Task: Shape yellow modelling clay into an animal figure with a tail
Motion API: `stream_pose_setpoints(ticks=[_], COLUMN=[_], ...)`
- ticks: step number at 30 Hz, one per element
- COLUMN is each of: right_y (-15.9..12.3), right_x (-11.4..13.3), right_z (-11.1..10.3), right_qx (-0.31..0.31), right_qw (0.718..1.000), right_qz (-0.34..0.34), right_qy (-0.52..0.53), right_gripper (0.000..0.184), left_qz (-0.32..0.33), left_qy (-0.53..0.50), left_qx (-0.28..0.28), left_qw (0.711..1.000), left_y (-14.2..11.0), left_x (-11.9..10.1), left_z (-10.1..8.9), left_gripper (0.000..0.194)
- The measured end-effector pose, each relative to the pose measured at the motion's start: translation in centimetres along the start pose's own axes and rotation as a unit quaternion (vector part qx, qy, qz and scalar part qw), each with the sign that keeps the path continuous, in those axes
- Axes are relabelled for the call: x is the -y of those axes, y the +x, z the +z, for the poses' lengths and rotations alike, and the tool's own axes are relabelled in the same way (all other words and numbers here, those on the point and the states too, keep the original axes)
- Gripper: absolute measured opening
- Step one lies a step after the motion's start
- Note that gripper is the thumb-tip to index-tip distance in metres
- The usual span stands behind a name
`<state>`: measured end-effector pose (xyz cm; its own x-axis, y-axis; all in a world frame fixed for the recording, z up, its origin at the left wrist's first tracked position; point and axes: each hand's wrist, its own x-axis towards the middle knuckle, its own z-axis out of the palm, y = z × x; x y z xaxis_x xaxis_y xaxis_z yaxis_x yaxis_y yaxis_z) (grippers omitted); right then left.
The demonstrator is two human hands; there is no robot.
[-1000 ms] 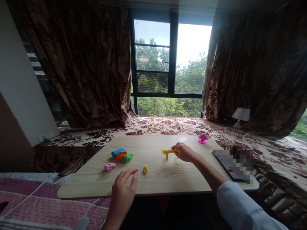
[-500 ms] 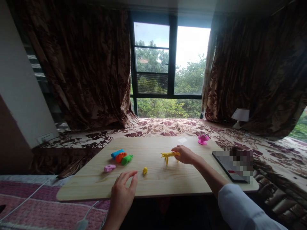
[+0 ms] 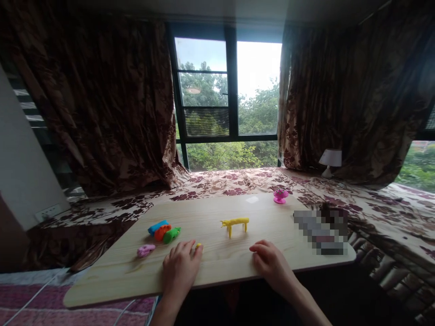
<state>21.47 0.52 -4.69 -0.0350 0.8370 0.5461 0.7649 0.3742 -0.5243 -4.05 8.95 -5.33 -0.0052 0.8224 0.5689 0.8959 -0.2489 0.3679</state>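
My left hand [image 3: 181, 265] is over the table's near part, thumb and index finger closed about a small lump of yellow modelling clay [image 3: 199, 245], partly hidden by the fingers. Loosely bent, with nothing seen in it, my right hand [image 3: 273, 262] rests near the front edge, fingers apart. Between and beyond the hands stands a yellow clay animal figure [image 3: 236, 222] on thin legs, touched by neither. Left of it lie blue [image 3: 159, 227], orange [image 3: 162, 232] and green clay pieces [image 3: 172, 235] side by side, with a pink clay piece [image 3: 146, 251] nearer me.
The pale wooden table [image 3: 204, 213] carries a bright pink clay piece on a foot [image 3: 280, 196] at its far right. A blurred flat object [image 3: 321, 233] lies at the right edge. A small white lamp [image 3: 330, 158] stands on the flowered cloth by the window.
My right hand has let go of the yellow clay figure and drawn back toward me. My left hand has moved forward onto the yellow lump. The whole view has shifted slightly.
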Motion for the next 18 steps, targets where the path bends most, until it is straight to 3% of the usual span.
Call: stream_pose_setpoints(ticks=[8,14,16,18], right_y=[-1.0,-1.0,-1.0,-1.1], right_x=[0.8,0.6,1.0,2.0], right_z=[0.9,0.8,0.6,0.3], right_qx=[-0.050,-0.074,-0.082,-0.079], right_qw=[0.998,0.996,0.994,0.991], right_qz=[0.024,0.042,0.048,0.051], right_qy=[-0.004,0.030,0.049,0.094], right_gripper=[0.020,0.019,0.021,0.024], left_qz=[0.015,-0.004,-0.047,-0.079], left_qy=[-0.005,-0.098,-0.217,-0.359], left_qx=[0.036,0.071,0.123,0.209], left_qw=[0.999,0.993,0.967,0.906], left_y=[-0.1,-0.4,-1.5,-3.0], left_x=[0.0,-0.9,-2.7,-5.0], left_z=[0.1,-0.1,-0.6,-1.4], left_gripper=[0.026,0.031,0.038,0.042])
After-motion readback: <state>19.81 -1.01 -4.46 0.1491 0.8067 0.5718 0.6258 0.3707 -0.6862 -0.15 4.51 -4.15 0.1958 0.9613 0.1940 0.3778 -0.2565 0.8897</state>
